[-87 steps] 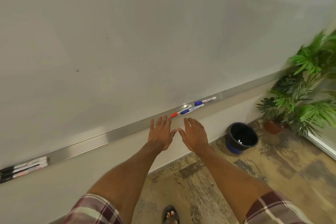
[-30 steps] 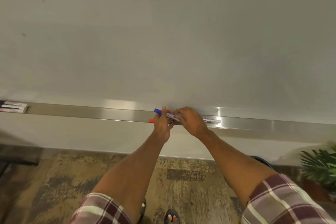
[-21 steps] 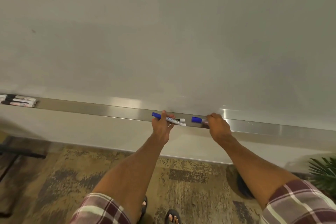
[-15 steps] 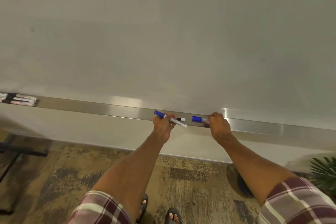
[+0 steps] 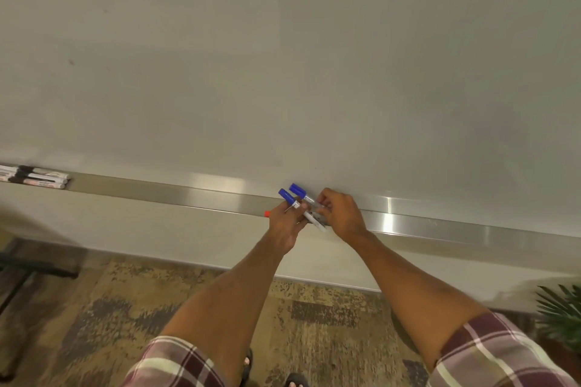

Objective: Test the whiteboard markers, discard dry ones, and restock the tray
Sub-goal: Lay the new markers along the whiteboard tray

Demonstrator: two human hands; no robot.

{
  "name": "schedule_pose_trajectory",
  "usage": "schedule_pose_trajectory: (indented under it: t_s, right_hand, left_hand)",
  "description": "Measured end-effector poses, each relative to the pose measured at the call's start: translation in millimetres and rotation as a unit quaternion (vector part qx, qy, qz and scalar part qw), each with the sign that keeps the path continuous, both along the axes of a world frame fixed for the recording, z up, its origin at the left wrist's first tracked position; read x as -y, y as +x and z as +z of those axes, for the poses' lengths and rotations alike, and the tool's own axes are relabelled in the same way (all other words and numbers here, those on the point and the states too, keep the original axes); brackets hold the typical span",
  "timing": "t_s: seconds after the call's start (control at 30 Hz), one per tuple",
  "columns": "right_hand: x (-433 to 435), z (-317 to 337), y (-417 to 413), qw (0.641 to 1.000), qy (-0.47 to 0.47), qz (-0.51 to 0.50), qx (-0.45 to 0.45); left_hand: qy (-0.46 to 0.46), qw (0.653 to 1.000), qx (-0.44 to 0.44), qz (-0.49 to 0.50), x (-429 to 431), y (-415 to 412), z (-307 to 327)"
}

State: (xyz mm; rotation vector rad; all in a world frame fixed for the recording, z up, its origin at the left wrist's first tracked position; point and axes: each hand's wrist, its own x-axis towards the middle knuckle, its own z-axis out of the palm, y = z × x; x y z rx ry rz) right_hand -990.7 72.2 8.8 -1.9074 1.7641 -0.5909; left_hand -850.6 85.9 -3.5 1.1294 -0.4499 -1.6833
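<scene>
My left hand (image 5: 286,226) is closed around a blue-capped whiteboard marker (image 5: 286,195), its cap pointing up and left; a red cap (image 5: 267,213) pokes out to the left of that hand. My right hand (image 5: 341,214) pinches a second blue-capped marker (image 5: 297,189) and holds it right beside the first. Both hands meet just in front of the long metal marker tray (image 5: 157,193) under the blank whiteboard (image 5: 283,56). Whether the red-capped marker is in my left hand or lying in the tray is hidden.
Several black-capped markers (image 5: 34,177) lie in the tray at the far left. A potted plant (image 5: 562,314) stands at the lower right. Dark furniture legs (image 5: 28,273) sit on the patterned floor at the left.
My right hand has lifted the second blue-capped marker off the tray and carried it left to meet my left hand. The left hand kept its marker and stayed in place.
</scene>
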Motion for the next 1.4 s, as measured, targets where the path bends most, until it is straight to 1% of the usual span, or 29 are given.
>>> schedule_pose_trajectory:
  t_s: [0.07,0.17,0.3,0.4,0.47,0.53,0.6,0.7,0.77,0.93,1.03,1.13,1.27,1.33,1.4]
  right_hand:
    - [0,2,8,0.999,-0.003,0.023,0.034]
    - [-2,7,15,0.997,-0.009,0.061,0.055]
    - [-2,9,22,0.993,-0.027,0.1,0.06]
    - [-1,8,28,0.992,-0.018,0.115,0.039]
    - [2,2,31,0.994,-0.026,0.102,0.017]
    - [5,-4,32,0.997,-0.041,0.058,-0.023]
    - [8,-9,31,0.997,-0.031,0.03,-0.067]
    - [8,-14,32,0.986,0.011,0.036,-0.163]
    - [7,-16,34,0.978,0.02,0.046,-0.204]
    - [5,-23,41,0.968,0.031,0.03,-0.248]
    - [3,-26,42,0.964,0.012,0.032,-0.263]
    - [4,-21,50,0.975,0.011,0.026,-0.221]
    - [11,-7,66,0.997,0.014,0.038,-0.069]
    - [10,0,74,0.998,0.011,0.063,-0.02]
    - [7,7,82,0.996,0.01,0.09,0.002]
  left_hand:
    - [-0.01,1.0,0.002,0.017,0,2,6]
    - [-0.003,0.999,0.013,0.048,-1,6,12]
    - [-0.008,0.998,-0.003,0.065,-3,14,10]
    - [-0.008,0.996,-0.013,0.084,-5,23,6]
    - [0.0,0.995,-0.014,0.095,-5,30,5]
    - [0.015,0.994,-0.013,0.108,-3,37,3]
    - [0.03,0.992,-0.013,0.119,-1,46,1]
    - [0.043,0.991,-0.012,0.129,-1,60,-3]
    - [0.049,0.99,-0.019,0.134,-1,66,-4]
    - [0.076,0.984,-0.038,0.154,-1,78,-6]
    - [0.085,0.983,-0.032,0.159,-3,83,-7]
    - [0.09,0.982,-0.028,0.163,-3,88,-6]
    - [0.085,0.982,-0.023,0.165,-7,88,1]
    - [0.083,0.981,-0.007,0.175,-11,88,6]
    - [0.076,0.979,0.002,0.191,-15,91,9]
